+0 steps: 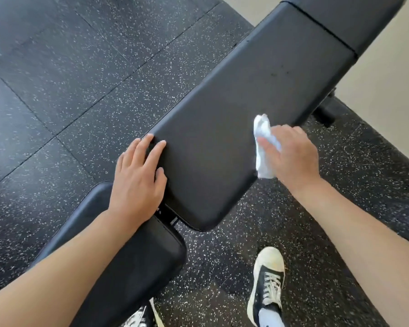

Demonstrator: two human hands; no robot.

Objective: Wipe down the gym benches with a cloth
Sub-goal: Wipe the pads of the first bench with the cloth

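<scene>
A black padded gym bench (234, 119) runs diagonally from lower left to upper right, its long back pad in the middle of the view. My right hand (293, 154) presses a crumpled white cloth (263, 147) against the pad's right edge. My left hand (139, 180) lies flat with fingers spread on the pad's lower left corner, holding nothing. The seat pad (132, 260) lies below, partly under my left forearm. Another pad section (345, 17) continues at the top right.
Black rubber floor tiles with white flecks (69, 79) surround the bench. A pale floor strip (387, 102) lies to the right. The bench's foot (326, 114) sticks out under the pad's right side. My shoes (267, 286) stand just below the bench.
</scene>
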